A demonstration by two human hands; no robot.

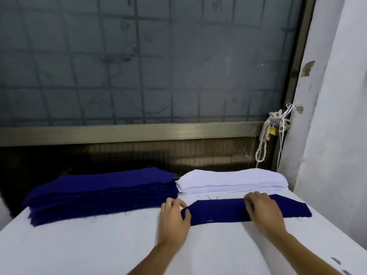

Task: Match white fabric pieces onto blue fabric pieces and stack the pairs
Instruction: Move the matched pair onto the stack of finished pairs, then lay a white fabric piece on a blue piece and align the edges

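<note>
A: Where was the single blue piece (218,212)?

B: Flat on the white table cover (99,245), right of centre, just in front of the white stack (232,181).

A: And your hands?

B: Your left hand (173,219) was at the piece's left end, fingers curled, thumb & fingertips pinching that corner. Your right hand (264,211) lay palm down across the middle, fingers spread, pressing it flat, not gripping.

A: The blue stack (103,193)?

B: Far left, tall pile w/ frayed edges, just beside the white one.

A: Behind that?

B: Frosted window w/ a grille (151,60); rope (264,139) & a padlock (272,131) at its right frame, by the wall (333,116).
</note>
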